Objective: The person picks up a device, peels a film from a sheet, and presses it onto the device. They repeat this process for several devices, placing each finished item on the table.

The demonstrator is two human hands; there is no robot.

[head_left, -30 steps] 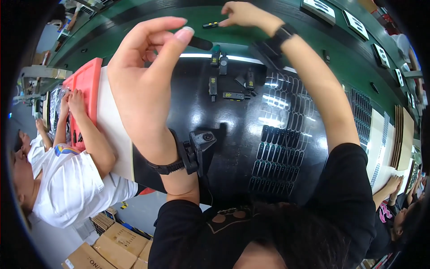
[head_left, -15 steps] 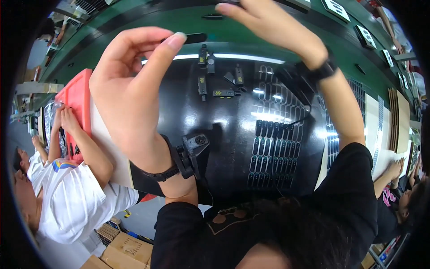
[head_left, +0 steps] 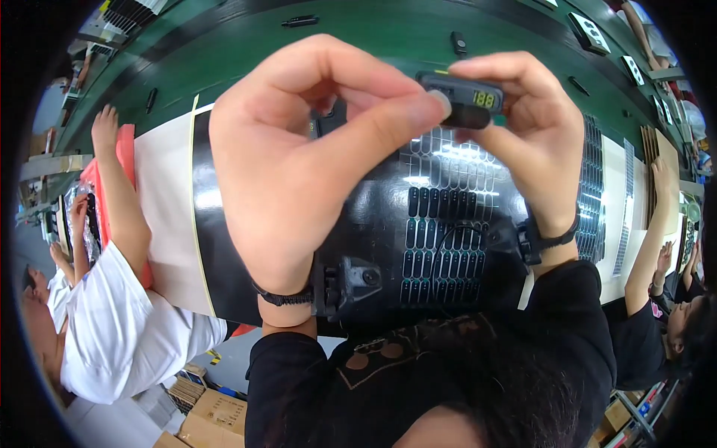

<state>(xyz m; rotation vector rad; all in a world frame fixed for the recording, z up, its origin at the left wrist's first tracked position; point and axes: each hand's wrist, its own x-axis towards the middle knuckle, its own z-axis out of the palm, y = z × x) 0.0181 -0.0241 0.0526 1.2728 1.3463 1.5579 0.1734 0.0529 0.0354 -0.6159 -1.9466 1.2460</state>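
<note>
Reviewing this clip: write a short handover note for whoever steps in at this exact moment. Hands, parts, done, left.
Left hand: raised over the black mat, thumb and forefinger pinching the end of the small black module.
Right hand: gripping the same module from the other side; its little display shows lit digits.
Parts: rows of small dark pieces lie on the mat; loose parts sit on the green belt.
Done: module picked up, display lit.
Left: module not yet set down.

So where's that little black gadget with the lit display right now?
The little black gadget is pinched between both hands, left hand and right hand, above the black mat.
</note>
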